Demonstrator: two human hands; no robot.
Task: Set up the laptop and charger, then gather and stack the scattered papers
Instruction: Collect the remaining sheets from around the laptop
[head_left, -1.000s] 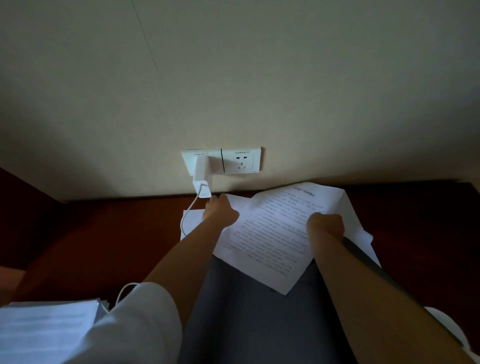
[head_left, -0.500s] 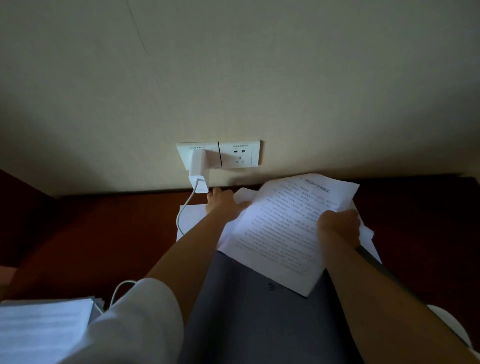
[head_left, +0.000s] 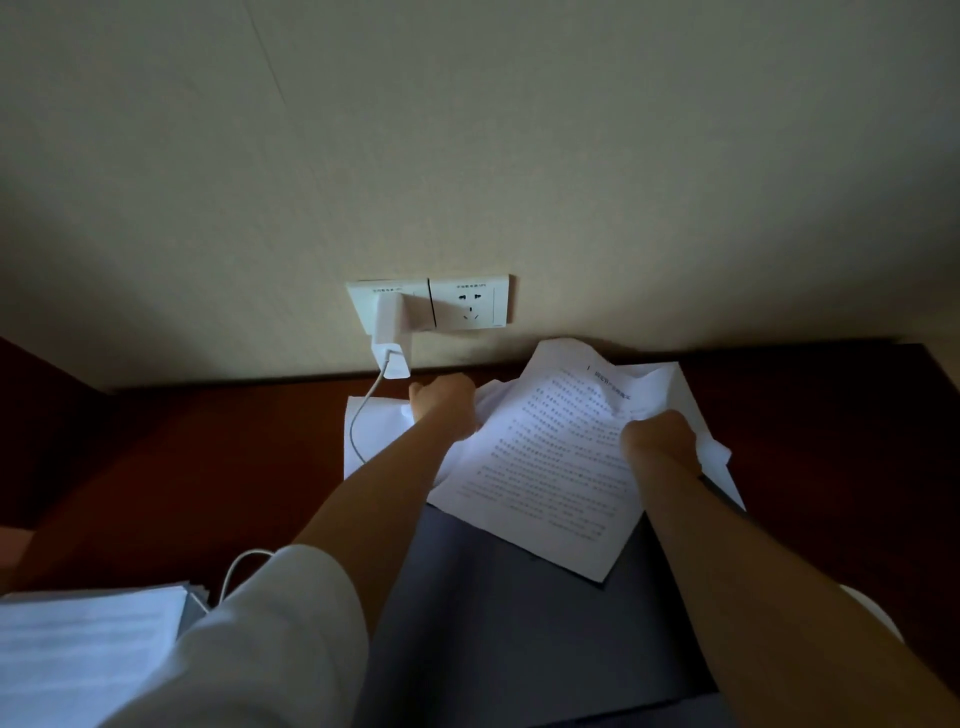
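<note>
Paper-gathering step judged in hand; charger side looks done.

Far left, low in view: stacked papers are seen on the desk, next to the white sleeve. Likely the pile the loose sheets are meant for.

Left of centre: charger is plugged into the left wall socket; white cable drops over a flat sheet on the desk and reappears near the sleeve. Its laptop end is hidden.

Centre: left hand is reached far back, just below the charger, at the left edge of the crumpled loose sheets. Fingers are curled under, probably on paper; exact pinch cannot be told.

Closed laptop lies lid-down, grey, under both forearms; the printed sheet overhangs its rear edge, near corner pointing at the camera.

Right: right hand is closed on the sheet's right edge, paper bunched and creased under the knuckles; fingertips hidden.

Next move, judged: sheets to be lifted together, squared, carried left to the stack. Care is needed at the cable, which lies beside the left hand and could be snagged. Wall sits close behind, so no room rearward; desk is open to the right and to the left between cable and stack.
</note>
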